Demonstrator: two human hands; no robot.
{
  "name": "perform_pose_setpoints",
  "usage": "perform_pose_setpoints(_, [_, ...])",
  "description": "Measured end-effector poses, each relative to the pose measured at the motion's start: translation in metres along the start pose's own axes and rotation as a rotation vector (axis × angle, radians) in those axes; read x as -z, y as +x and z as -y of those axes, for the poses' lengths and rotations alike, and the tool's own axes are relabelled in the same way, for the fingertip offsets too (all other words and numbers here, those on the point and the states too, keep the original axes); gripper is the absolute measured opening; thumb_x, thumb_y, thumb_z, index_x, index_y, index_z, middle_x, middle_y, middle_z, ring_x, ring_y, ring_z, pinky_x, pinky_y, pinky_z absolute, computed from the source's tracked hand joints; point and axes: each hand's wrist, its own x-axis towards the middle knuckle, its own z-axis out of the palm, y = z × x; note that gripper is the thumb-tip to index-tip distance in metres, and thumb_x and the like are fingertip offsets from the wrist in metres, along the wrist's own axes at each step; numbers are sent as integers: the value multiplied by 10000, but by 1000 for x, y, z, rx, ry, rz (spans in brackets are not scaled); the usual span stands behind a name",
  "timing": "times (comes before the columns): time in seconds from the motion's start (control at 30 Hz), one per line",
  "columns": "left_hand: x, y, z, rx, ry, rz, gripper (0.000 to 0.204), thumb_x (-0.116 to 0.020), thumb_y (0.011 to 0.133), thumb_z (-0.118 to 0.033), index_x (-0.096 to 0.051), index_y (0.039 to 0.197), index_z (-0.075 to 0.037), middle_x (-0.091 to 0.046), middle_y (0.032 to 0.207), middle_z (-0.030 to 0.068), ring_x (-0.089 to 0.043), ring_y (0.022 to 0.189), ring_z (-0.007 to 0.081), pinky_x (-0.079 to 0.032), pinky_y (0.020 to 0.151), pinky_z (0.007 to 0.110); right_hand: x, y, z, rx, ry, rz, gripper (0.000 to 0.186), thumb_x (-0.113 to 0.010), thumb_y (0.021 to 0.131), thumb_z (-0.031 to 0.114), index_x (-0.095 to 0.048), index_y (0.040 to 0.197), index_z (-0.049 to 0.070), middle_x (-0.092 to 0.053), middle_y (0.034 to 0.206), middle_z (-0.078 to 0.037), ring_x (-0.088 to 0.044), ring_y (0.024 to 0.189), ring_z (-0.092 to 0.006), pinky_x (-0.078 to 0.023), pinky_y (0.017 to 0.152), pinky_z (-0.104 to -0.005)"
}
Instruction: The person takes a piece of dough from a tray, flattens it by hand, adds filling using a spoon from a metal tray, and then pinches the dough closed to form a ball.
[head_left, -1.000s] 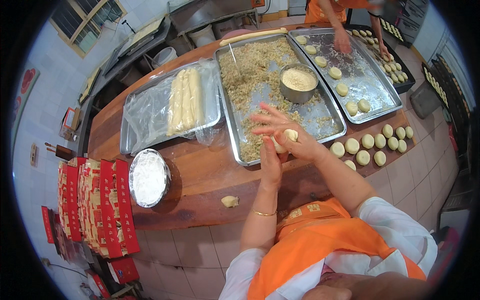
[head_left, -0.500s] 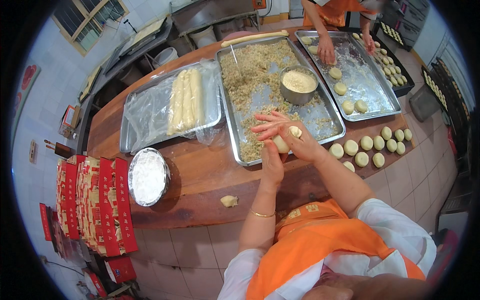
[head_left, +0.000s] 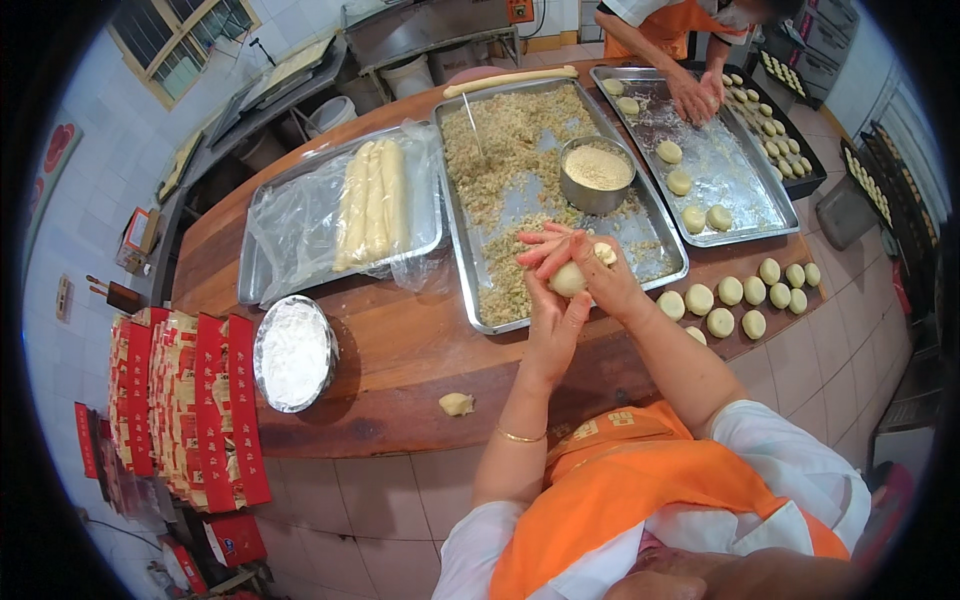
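My left hand (head_left: 549,325) cups a pale round dough ball (head_left: 569,280) from below, near the front edge of the filling tray (head_left: 494,328). From the right, my right hand (head_left: 612,285) closes around the same ball, its fingers lying across the top. A small pinched-off bit of dough (head_left: 605,253) shows between the right thumb and forefinger. Crumbly, moist filling (head_left: 510,125) covers much of the tray, where a metal bowl of pale crumbs (head_left: 597,165) also stands. On the table to the right sit several finished round dough pieces (head_left: 699,297).
Left lies a tray with plastic film and dough rolls (head_left: 372,205). A bowl of white flour (head_left: 295,352) and a dough scrap (head_left: 456,404) sit nearer me. Red packaging (head_left: 205,410) is stacked at the left. A co-worker's hands (head_left: 697,98) work over another tray (head_left: 735,190) at the far right.
My hands have turned the dough ball slightly, and the left fingers have come up around it. The co-worker's hands have come together, farther right over their tray.
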Motion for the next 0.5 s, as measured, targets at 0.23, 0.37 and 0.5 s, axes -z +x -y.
perform_pose_setpoints(0.23, [24,-11,17,206,-232,58,578,-479,1009,-537,-437,1317,-49,-528,1067,41,-472,733,58,-372,582,195,-29,7,27,87,-48,-98,631,-328,1055,523,-750,992,58,-664,1252,-168,-448,1382,-352,-228,1191,-512])
perform_pose_setpoints(0.37, [14,-4,14,-96,130,41,581,-438,1016,-569,-474,1255,-41,-549,940,19,-470,705,64,-354,569,211,-3,1,13,30,-33,127,639,-321,1045,555,-735,1141,78,-559,1414,-178,-345,1450,-359,-205,1194,-516])
perform_pose_setpoints(0.5, [21,-14,-3,198,-134,107,701,-472,968,-646,-458,1331,-46,-574,1093,44,-571,881,103,-479,649,253,-26,0,27,55,11,-116,669,-358,1021,595,-747,1063,52,-636,1317,-145,-350,1449,-327,-187,1206,-498])
